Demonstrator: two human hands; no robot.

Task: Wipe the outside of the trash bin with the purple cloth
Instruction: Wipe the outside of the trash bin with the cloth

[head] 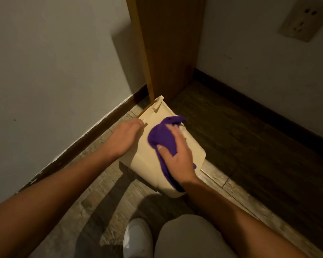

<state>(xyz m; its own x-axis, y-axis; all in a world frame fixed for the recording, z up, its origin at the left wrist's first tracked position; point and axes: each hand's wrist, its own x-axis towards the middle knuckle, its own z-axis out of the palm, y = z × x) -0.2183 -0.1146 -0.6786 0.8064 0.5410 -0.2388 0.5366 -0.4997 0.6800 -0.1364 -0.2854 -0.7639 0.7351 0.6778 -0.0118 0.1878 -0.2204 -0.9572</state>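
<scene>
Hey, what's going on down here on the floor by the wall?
A person crouches over a cream trash bin that looks tipped over on the wood floor, near a wooden panel. The left hand steadies the bin's edge while the right hand presses a purple cloth against its outer side, wiping it.

The cloth lies on the bin, before the door.
</scene>
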